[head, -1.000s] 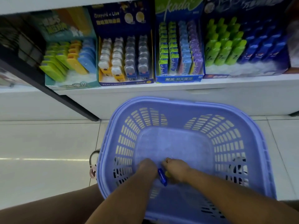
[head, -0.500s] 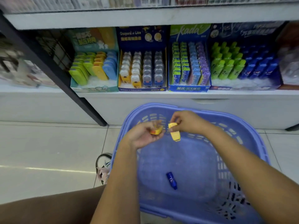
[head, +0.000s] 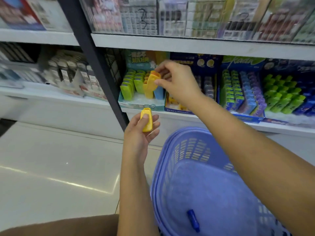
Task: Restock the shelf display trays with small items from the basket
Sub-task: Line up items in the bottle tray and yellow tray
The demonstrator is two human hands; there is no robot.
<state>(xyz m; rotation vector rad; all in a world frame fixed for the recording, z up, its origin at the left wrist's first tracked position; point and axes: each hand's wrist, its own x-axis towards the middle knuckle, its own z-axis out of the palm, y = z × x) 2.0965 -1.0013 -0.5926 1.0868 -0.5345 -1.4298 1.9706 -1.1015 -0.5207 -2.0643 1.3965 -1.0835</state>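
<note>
Your right hand (head: 177, 82) pinches a flat yellow plastic piece (head: 151, 82) at the teal cardboard display tray (head: 141, 103), left hand (head: 141, 133) grips a second yellow piece (head: 147, 121) below; jam it in & neighbours could topple.

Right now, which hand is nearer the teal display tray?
Right. The right hand holds a yellow item over the tray; the left hand is below it.

Dark upright post (head: 95, 65), glossy floor tiles (head: 51, 167), blurred pkgs (head: 196, 14) up top
</note>
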